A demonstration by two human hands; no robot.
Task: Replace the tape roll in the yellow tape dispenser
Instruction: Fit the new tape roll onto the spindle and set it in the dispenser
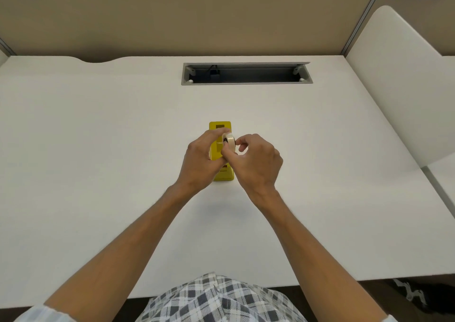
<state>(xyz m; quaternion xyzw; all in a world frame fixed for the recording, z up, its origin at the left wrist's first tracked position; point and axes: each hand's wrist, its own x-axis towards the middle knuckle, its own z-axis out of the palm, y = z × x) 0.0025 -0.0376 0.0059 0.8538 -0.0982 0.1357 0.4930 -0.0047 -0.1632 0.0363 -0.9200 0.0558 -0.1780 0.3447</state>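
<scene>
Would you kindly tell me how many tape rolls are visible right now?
1: the tape roll is held between both hands above the yellow tape dispenser. Another could be hidden behind the hands.

Dispenser (219,149) on desk (98,137), before cable tray (246,73).

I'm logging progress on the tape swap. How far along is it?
Midway, it seems. Both hands hold the tape roll over the yellow dispenser: left hand and right hand grip it. It does not look seated yet. Seating it and threading the tape remain.
</scene>
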